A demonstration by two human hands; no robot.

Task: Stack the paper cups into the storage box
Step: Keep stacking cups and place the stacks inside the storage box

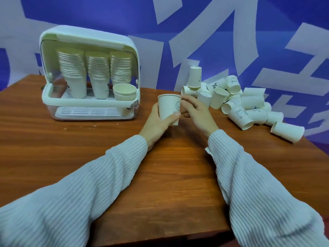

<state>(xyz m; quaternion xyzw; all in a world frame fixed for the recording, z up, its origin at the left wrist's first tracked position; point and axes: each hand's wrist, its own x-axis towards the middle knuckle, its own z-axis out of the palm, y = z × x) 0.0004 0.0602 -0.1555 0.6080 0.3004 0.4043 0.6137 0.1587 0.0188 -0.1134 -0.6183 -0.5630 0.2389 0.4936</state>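
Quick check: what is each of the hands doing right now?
Left hand: grips the upright paper cup around its side.
Right hand: fingers curl against the same cup near its rim, helping to hold it.

Two hands hold one white paper cup (169,107) upright above a brown wooden table (71,148).

The left hand (157,123) grips the cup's lower wall, thumb across its front; the right hand (195,113) touches its right side with curled fingers. To the left stands a white plastic storage box (89,75) with its lid raised, holding three tall cup stacks (97,73) and a short one. At right lies a loose pile of white paper cups (238,104).
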